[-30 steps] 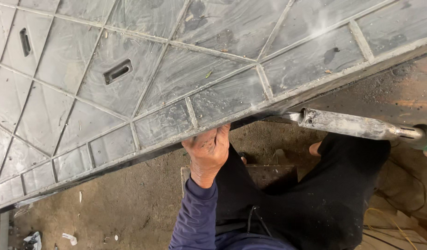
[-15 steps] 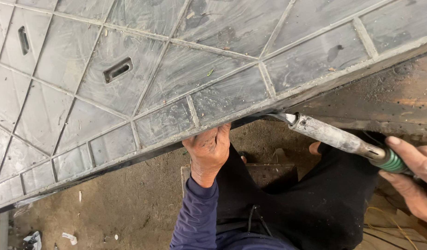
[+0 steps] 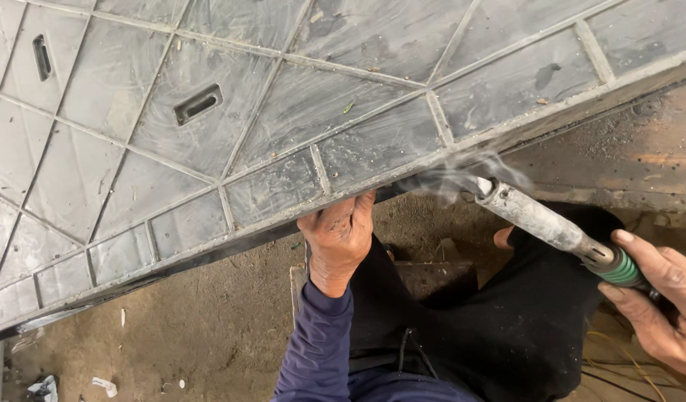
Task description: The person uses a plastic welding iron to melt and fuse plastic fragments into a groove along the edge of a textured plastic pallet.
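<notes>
— Left hand (image 3: 341,240) first: where is it?

— Curled up under the lower edge of the big grey ribbed panel (image 3: 209,141), fingers hooked over the lip and gripping it, thumb side toward me. My blue sleeve (image 3: 313,350) runs down from the wrist.

— And your right hand (image 3: 659,298)?

— Low at the right border, fingers wrapped round the green-banded handle of the welding tool (image 3: 551,227). Its grey barrel slants up and left, and the tip sits right at the same panel edge, just beside my left fingers but apart from them. A wisp of smoke (image 3: 462,175) curls there.

— Any room to move?

— Below the edge, yes: bare dirt floor (image 3: 172,327) to the left, with a few white scraps. To the right my dark trousers (image 3: 529,327) fill the space under the tool. Above the edge the panel covers nearly everything, its raised ribs crossing in diagonals, two small slots in it.

— What can't you see?

— The tool's very tip is blurred by the smoke, so I can't say whether it touches the metal. My right hand is cut off by the frame, palm mostly out of sight. The panel runs past the top and left borders. Something flat and brown lies between my legs, perhaps a block; too shadowed to tell.
</notes>
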